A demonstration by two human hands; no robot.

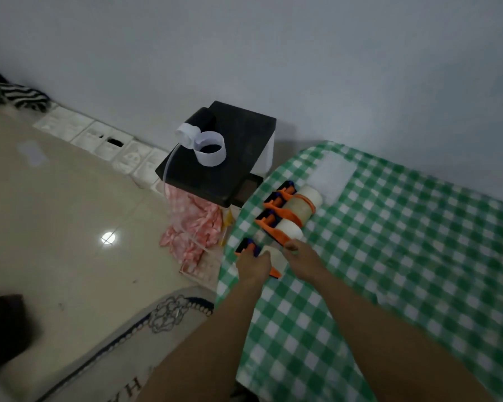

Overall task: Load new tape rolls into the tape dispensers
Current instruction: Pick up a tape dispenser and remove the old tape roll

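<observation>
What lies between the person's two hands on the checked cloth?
Head view: a white tape roll, sitting in the orange dispenser, lies between the left hand and the right hand.

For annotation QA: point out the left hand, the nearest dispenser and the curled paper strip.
left hand (253, 266): head view, back of the hand.
nearest dispenser (246, 245): head view, its blue handle end.
curled paper strip (212, 161): head view, front of the loop.
</observation>
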